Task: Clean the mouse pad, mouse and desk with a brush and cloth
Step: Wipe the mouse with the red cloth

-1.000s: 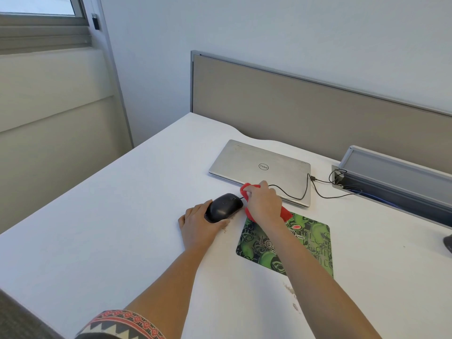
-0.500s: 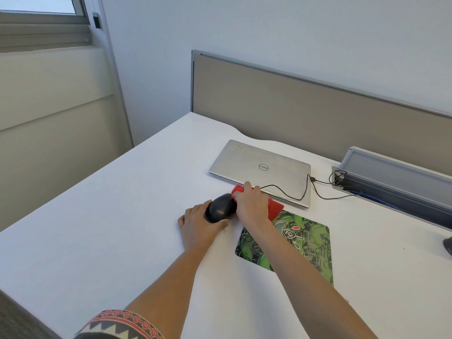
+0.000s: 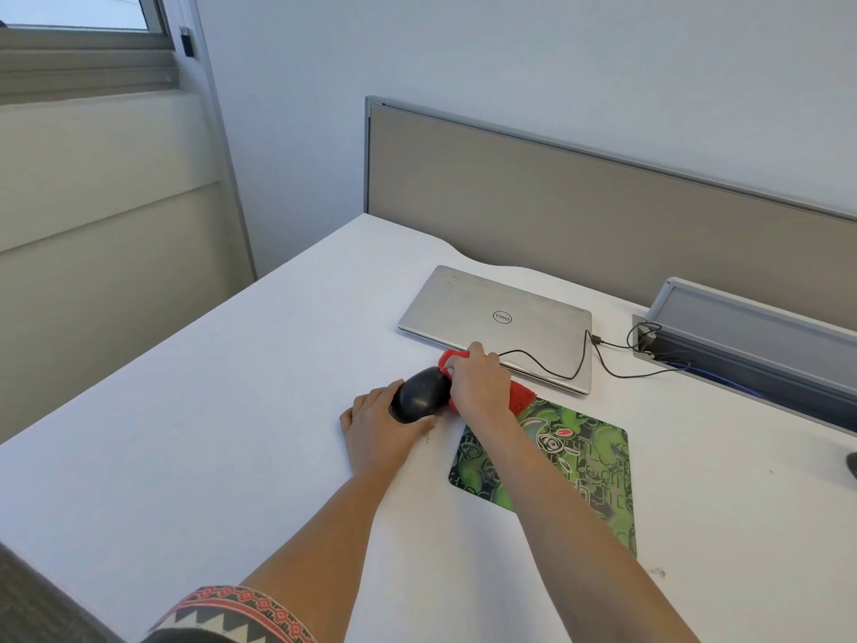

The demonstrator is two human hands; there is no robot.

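Left hand (image 3: pixel 380 429) grips one mouse (image 3: pixel 419 394); right hand (image 3: pixel 480 385) clutches one red cloth (image 3: pixel 521 395) beside one mouse pad (image 3: pixel 579 457).

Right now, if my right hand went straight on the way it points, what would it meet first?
Probably the near edge of the closed laptop, just beyond the right hand and its red cloth, though depth is hard to judge.

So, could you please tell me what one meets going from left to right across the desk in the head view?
Left hand → black mouse → right hand, gripping the red cloth → open cable tray. The laptop and mouse pad overlap these, so I leave them out.
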